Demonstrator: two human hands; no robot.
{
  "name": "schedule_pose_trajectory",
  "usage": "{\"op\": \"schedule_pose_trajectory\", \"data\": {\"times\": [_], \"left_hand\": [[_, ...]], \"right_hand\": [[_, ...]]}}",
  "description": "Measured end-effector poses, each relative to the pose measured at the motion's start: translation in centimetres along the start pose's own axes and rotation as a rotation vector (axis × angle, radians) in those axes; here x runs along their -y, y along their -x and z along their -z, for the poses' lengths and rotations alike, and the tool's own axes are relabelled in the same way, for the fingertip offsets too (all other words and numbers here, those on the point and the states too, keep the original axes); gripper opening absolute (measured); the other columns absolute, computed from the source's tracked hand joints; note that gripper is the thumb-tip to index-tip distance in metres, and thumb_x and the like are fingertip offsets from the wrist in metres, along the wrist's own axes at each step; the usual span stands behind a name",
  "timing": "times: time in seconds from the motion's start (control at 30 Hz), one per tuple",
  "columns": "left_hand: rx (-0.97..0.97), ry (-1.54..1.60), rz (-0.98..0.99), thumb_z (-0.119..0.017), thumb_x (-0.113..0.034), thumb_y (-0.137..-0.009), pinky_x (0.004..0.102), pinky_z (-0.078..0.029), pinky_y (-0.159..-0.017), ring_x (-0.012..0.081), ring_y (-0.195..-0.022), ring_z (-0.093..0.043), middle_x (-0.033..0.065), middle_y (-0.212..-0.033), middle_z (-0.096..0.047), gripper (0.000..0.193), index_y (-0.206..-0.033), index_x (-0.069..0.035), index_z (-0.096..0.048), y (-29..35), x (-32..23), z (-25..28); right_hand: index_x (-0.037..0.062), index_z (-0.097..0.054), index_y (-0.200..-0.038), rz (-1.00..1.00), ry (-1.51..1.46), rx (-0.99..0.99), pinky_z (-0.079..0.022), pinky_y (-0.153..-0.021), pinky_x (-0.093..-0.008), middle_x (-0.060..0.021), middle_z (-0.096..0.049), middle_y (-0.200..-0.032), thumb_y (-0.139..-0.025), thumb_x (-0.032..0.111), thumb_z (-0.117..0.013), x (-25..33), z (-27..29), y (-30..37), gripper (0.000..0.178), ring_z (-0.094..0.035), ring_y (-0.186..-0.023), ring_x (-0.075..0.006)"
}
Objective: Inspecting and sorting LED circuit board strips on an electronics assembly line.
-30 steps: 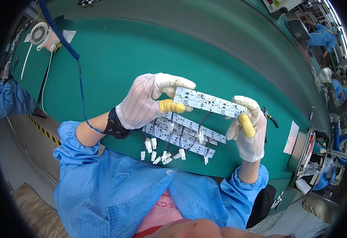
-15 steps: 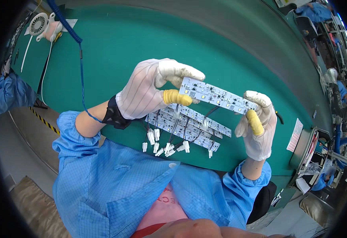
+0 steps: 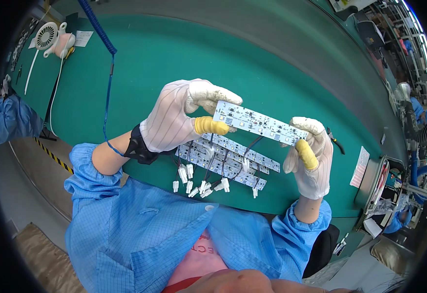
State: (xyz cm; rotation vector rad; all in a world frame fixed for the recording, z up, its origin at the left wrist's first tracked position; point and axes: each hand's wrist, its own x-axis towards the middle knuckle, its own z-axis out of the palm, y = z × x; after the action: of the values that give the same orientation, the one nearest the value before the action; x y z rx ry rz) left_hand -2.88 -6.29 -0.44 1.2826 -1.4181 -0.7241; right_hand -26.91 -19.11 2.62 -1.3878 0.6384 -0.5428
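Between my two hands I hold up a long white LED circuit board point(image 3: 261, 124), its component side facing me. My left hand point(image 3: 186, 115), in a striped white glove with a yellow thumb cover, pinches the board's left end. At the other end my right hand point(image 3: 312, 155), gloved the same way, grips the board with thumb and fingers. Beneath it lie several more LED boards point(image 3: 240, 177) in a loose stack, with dark wires ending in white connectors point(image 3: 206, 187). A dark wire hangs from the held board. A black wrist strap point(image 3: 140, 146) circles my left wrist.
A coiled blue cord point(image 3: 98, 30) runs down to the wrist strap across the green mat point(image 3: 164, 53). Pliers point(image 3: 337, 141) lie just beyond my right hand. A small fan point(image 3: 50, 36) sits far left. A metal tray point(image 3: 375, 188) and a printed sheet point(image 3: 360, 166) are at right.
Both hands have shifted slightly left and nearer to me with the board. The pliers beyond my right hand show more fully. The stacked boards appear unmoved on the mat.
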Motion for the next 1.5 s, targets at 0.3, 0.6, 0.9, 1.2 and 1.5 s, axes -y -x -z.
{"op": "schedule_pose_trajectory", "data": {"times": [0.3, 0.6, 0.9, 1.2, 1.5], "left_hand": [[-0.012, -0.02, -0.004, -0.075, -0.021, -0.076, 0.0255, -0.052, -0.075, 0.0156, -0.086, -0.064, 0.0115, -0.097, -0.063, 0.045, -0.108, 0.006, -0.059, -0.1, 0.3, 0.3], [-0.042, 0.073, 0.021, -0.072, -0.03, -0.078, 0.0248, -0.052, -0.07, 0.0164, -0.083, -0.066, 0.0115, -0.096, -0.064, 0.046, -0.105, 0.006, -0.06, -0.2, 0.4, 0.1], [-0.009, -0.166, -0.153, -0.077, -0.03, -0.071, 0.0241, -0.051, -0.071, 0.015, -0.082, -0.063, 0.0115, -0.098, -0.063, 0.049, -0.103, 0.004, -0.063, -0.3, 0.4, 0.7], [-0.02, -0.245, -0.2, -0.076, -0.033, -0.073, 0.0253, -0.052, -0.071, 0.0165, -0.084, -0.063, 0.013, -0.096, -0.063, 0.048, -0.101, 0.004, -0.064, -0.9, 0.5, 1.4], [-0.076, -0.169, -0.131, -0.072, -0.031, -0.078, 0.0288, -0.05, -0.075, 0.0202, -0.086, -0.062, 0.0111, -0.091, -0.065, 0.04, -0.1, 0.002, -0.066, -0.6, 0.9, 1.1]], "right_hand": [[-0.0023, -0.052, -0.114, -0.001, 0.057, 0.022, -0.04, -0.047, -0.0197, -0.0074, -0.06, -0.079, -0.088, 0.018, -0.061, 0.1, 0.4, -0.1, 0.034, -0.056, -0.058, -0.0109], [-0.0052, -0.049, -0.117, 0.023, -0.041, 0.081, -0.044, -0.053, -0.02, -0.0113, -0.06, -0.088, -0.088, 0.029, -0.061, 0.1, 0.1, -0.1, 0.046, -0.059, -0.073, -0.0146], [-0.0056, -0.048, -0.116, 0.012, -0.035, 0.025, -0.041, -0.038, -0.0184, -0.0148, -0.061, -0.084, -0.085, 0.02, -0.066, -0.1, 0.4, 0.2, 0.044, -0.053, -0.046, -0.0091], [-0.006, -0.047, -0.117, 0.091, -0.095, 0.047, -0.039, -0.04, -0.0184, -0.0111, -0.06, -0.078, -0.085, 0.022, -0.067, -0.1, -0.1, 0.2, 0.047, -0.052, -0.045, -0.0098], [-0.0036, -0.049, -0.114, -0.003, -0.066, 0.072, -0.037, -0.039, -0.0178, -0.0137, -0.061, -0.081, -0.085, 0.018, -0.066, 0.6, 0.1, 0.2, 0.04, -0.052, -0.045, -0.0088]]}}
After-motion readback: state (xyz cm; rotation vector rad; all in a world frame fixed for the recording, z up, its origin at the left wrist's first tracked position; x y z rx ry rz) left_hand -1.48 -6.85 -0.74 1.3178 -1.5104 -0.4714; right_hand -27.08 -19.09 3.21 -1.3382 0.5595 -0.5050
